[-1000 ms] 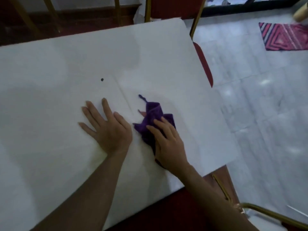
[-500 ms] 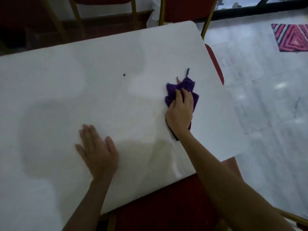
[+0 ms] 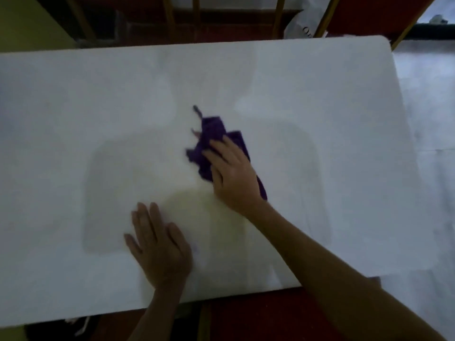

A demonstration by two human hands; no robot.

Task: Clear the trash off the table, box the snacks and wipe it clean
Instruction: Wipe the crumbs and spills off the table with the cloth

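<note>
Near the middle of the white table (image 3: 73, 94), a bunched-up purple cloth (image 3: 215, 131), lying right on the top. Pressed down by the right hand (image 3: 234, 178), palm down, fingers (image 3: 220, 152) nearly straight and laid over the near half of the cloth, not curled round it. Thin cloth tail sticking out on the far side. Small pink tip just past the far edge of the cloth, too blurry to tell what.

Closer to the near edge, the left hand (image 3: 160, 247), flat on the table, palm down, fingers straight and close together, holding nothing, apart from the cloth.

Big darker patch (image 3: 110, 193) on the tabletop around both hands, with a pale yellowish spot (image 3: 197, 210) between them.

Beyond the far edge, thin gold chair legs (image 3: 170, 18) and a white bag (image 3: 299, 25). Off to the right, pale floor (image 3: 428, 119). Below the near edge, something red (image 3: 258, 316).
</note>
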